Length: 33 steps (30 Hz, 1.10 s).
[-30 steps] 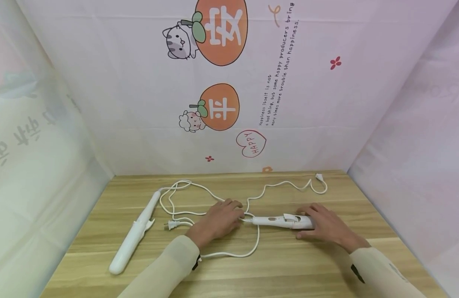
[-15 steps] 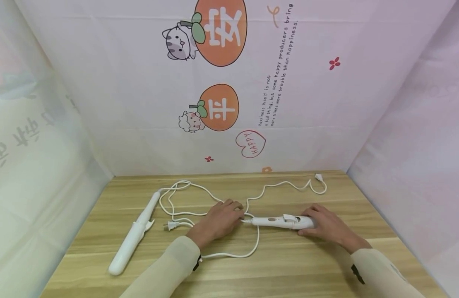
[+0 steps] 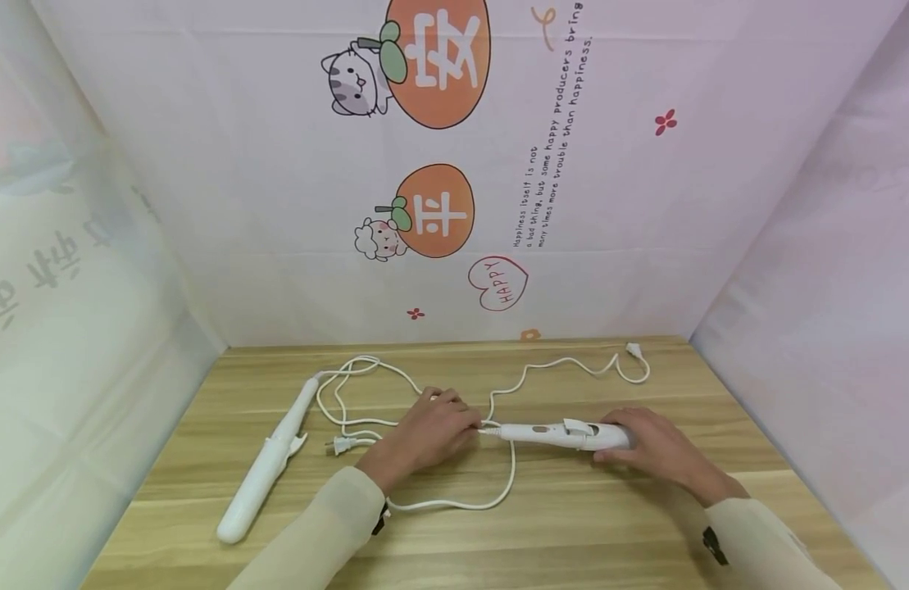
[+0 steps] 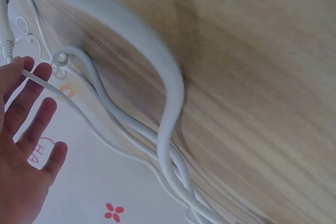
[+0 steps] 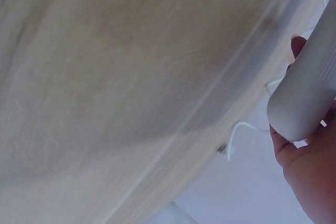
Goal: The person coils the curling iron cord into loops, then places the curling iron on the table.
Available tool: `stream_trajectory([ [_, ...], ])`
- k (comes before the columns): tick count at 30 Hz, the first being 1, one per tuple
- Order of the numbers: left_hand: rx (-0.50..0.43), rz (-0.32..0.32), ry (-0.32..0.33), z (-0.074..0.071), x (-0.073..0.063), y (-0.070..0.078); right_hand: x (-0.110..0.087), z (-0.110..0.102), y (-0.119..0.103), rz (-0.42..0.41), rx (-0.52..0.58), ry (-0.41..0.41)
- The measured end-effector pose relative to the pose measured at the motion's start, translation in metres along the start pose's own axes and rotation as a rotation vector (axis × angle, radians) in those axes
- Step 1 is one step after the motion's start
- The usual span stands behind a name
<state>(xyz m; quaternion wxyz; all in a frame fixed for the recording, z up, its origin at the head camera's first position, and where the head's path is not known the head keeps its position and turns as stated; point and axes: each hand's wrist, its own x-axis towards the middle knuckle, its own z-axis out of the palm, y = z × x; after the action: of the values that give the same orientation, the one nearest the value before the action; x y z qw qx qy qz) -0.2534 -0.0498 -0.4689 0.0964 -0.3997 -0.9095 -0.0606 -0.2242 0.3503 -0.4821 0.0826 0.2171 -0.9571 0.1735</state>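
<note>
A white curling iron [image 3: 546, 435] lies crosswise between the two hands, its cord end to the left. The right hand [image 3: 649, 442] grips its thick rounded end; in the right wrist view that smooth white end [image 5: 302, 98] is held between thumb and fingers, a little above the tabletop. At the other end, the left hand [image 3: 434, 430] pinches the white cord [image 4: 39, 81] between thumb and index finger, just beyond the ribbed cord sleeve [image 4: 7, 51]. Its other fingers are spread apart in the left wrist view.
A second white curling iron [image 3: 265, 467] lies slanted on the wooden table [image 3: 543, 541] at the left. Loops of cord spread around the left hand, one ending in a plug [image 3: 342, 445]. Another plug [image 3: 634, 350] lies at the back right. Printed fabric walls enclose the table.
The curling iron and right hand have shifted slightly to the right, and the iron's cord end has risen a little. The left hand has moved slightly left and now pinches the cord.
</note>
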Motion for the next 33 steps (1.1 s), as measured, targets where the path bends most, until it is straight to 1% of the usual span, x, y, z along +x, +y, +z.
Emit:
stream_trajectory([
  [9, -0.024, -0.004, -0.013, -0.008, -0.007, -0.001, 0.001, -0.007, -0.009, -0.006, 0.002, 0.016],
  [14, -0.02, -0.001, 0.019, -0.011, -0.013, -0.002, 0.001, -0.011, -0.019, 0.004, 0.002, 0.038],
  [17, -0.038, 0.01, 0.045, -0.012, -0.016, -0.003, 0.002, -0.013, -0.026, 0.019, 0.007, 0.04],
  [21, -0.066, 0.025, 0.06, -0.017, -0.02, -0.003, 0.004, -0.016, -0.038, 0.019, -0.002, 0.051],
  [29, -0.094, 0.009, 0.06, -0.026, -0.033, -0.008, 0.009, -0.019, -0.058, -0.03, -0.023, 0.077],
  [33, -0.121, 0.026, 0.067, -0.028, -0.039, -0.012, 0.009, -0.018, -0.064, -0.056, -0.035, 0.104],
])
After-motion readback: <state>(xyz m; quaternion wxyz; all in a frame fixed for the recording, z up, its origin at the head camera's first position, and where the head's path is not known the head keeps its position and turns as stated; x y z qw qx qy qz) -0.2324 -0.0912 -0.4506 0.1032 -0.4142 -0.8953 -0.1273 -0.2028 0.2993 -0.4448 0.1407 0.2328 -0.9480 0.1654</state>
